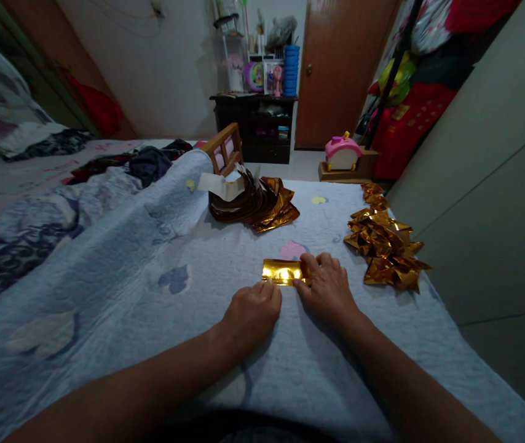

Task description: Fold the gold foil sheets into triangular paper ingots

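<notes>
Head view: pale blue quilted cover point(216, 258) fills most of the foreground; heart-shaped prints visible, surface creased at left. Pale panelled surface point(484, 215) along the right side. Brown door point(343, 74) in the far background; dark shelf unit point(244, 126) to the left of it, assorted objects on top.

On the cover: fanned stack of sheets point(253, 206) lying beyond the hands, slightly left of centre; gold foil faces showing at its right end, dark edges along the middle, a whitish piece at its left. Heap of folded gold pieces point(382, 243) near the cover's right edge, points projecting, pieces overlapping; well apart from the stack.

Right hand point(329, 286): thumb at near edge, fingers over far edge, gripping the right end of the gold strip. Left hand point(253, 314): fingers curled in, tips at the strip's near left corner; cannot tell whether pinching or merely pressing.

Gold strip point(282, 272): lies flat on the cover between the two hands, long side running left to right, shiny face up.
</notes>
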### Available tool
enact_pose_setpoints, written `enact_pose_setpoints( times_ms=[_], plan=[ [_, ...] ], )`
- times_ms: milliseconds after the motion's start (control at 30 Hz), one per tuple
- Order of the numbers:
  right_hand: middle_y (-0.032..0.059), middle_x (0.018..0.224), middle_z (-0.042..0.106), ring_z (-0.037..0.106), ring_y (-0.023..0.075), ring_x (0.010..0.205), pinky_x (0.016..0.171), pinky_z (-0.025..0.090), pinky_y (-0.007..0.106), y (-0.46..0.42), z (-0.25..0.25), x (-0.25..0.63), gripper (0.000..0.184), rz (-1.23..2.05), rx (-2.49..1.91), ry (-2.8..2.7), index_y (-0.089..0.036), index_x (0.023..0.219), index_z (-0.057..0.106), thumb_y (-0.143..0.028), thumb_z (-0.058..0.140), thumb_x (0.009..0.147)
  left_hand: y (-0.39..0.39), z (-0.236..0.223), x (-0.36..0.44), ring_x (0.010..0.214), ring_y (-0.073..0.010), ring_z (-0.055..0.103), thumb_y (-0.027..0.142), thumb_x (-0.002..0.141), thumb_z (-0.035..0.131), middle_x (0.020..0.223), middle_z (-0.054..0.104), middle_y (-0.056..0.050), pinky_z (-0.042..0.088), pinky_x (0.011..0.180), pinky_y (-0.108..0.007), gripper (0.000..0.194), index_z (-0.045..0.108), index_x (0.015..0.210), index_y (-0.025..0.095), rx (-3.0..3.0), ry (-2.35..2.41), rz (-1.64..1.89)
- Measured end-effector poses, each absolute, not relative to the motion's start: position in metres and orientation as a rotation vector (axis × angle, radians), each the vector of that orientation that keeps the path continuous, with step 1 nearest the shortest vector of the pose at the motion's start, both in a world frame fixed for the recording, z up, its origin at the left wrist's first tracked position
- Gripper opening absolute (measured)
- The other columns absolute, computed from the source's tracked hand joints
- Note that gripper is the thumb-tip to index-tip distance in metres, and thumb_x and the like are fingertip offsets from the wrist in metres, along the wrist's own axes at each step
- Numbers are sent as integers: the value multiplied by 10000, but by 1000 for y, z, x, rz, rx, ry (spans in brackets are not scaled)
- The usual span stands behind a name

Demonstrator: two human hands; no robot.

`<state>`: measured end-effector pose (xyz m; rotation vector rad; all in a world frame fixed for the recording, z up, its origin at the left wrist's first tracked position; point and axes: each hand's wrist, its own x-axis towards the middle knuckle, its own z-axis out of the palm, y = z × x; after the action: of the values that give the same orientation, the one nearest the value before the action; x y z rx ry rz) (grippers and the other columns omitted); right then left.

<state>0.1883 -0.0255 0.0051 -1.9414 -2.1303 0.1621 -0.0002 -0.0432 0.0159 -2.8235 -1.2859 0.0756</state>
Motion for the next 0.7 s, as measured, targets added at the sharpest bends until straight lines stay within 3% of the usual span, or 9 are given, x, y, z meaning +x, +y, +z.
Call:
enact_pose_setpoints(
  times_ms=[367,500,600,700],
  plan=[
    [125,1150,566,522,327,1028,822,387,421,-21,4,218,525,169,-1964,-2232,-289,1407,523,-342,636,897,-39,13,-3,844,-266,716,4,892,485,957,723,-134,632,690,-413,238,671,1006,100,-2840,-1261,61],
    [118,1165,569,530,322,1028,817,401,416,-19,0,225,527,211,-1915,-2258,-299,1404,507,-280,620,890,-38,8,-5,822,-239,699,13,906,489,977,718,-131,620,665,-370,267,653,1101,91,-2802,-1173,-16],
    [121,1158,571,531,311,1023,820,415,416,-17,-3,231,485,250,-1848,-2214,-251,1356,518,-212,575,875,-37,4,-5,833,-247,681,32,919,496,958,707,-121,608,652,-371,286,631,1165,90,-2779,-1115,-67],
    [117,1066,580,533,279,985,846,426,407,-15,1,231,329,245,-1709,-2120,-176,1148,576,-118,517,829,-35,1,-4,886,-259,662,49,929,505,962,693,-114,600,678,-382,301,610,1208,92,-2767,-1085,-121]
  ],
)
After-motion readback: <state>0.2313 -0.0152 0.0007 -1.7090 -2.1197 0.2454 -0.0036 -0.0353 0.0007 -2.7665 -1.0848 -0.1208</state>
